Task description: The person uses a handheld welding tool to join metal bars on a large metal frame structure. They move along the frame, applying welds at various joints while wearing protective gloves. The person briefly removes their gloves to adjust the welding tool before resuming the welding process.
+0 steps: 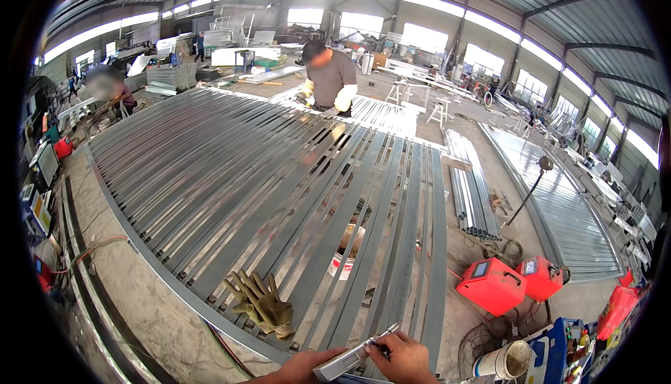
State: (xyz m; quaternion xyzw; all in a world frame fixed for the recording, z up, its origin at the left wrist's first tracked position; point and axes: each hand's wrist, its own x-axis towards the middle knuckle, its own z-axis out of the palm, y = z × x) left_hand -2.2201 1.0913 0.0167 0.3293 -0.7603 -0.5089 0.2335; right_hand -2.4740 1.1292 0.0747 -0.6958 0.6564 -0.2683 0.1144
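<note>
My left hand is at the lower edge, closed round a silvery, narrow metal piece with a box-like end; its fingers are partly hidden behind it. My right hand pinches the slimmer upper end of the same piece with thumb and fingers. I cannot make out its exact kind. Both hands are over the near end of a large grey metal frame of parallel slats. A pair of worn olive work gloves lies on the slats, ahead and left of my hands.
Across the frame a person in a dark shirt bends over the slats. Under the frame is a white bucket. On the right are red machines, cables, another bucket and stacked metal tubes. Long rails run along the left.
</note>
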